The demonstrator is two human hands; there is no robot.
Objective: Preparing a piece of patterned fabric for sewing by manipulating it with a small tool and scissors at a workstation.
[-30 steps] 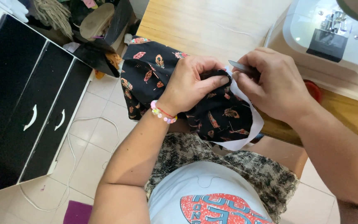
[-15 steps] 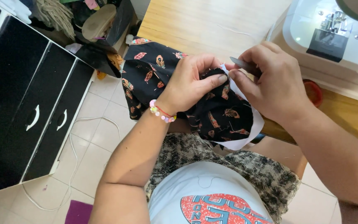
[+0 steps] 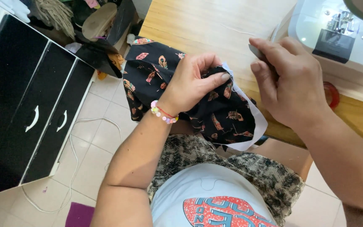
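both hands (image 3: 240, 84) farther apart now

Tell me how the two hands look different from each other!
The left hand wears a bead bracelet; the right hand has a bare wrist. The left hand pinches the black patterned cloth; the right hand holds a small metal tool just beside it. Both are bare.

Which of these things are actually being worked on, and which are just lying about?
In use:
black patterned cloth, gripped by left hand
small metal tool in right hand

Lying about:
sewing machine
black drawers
white cable
red round thing
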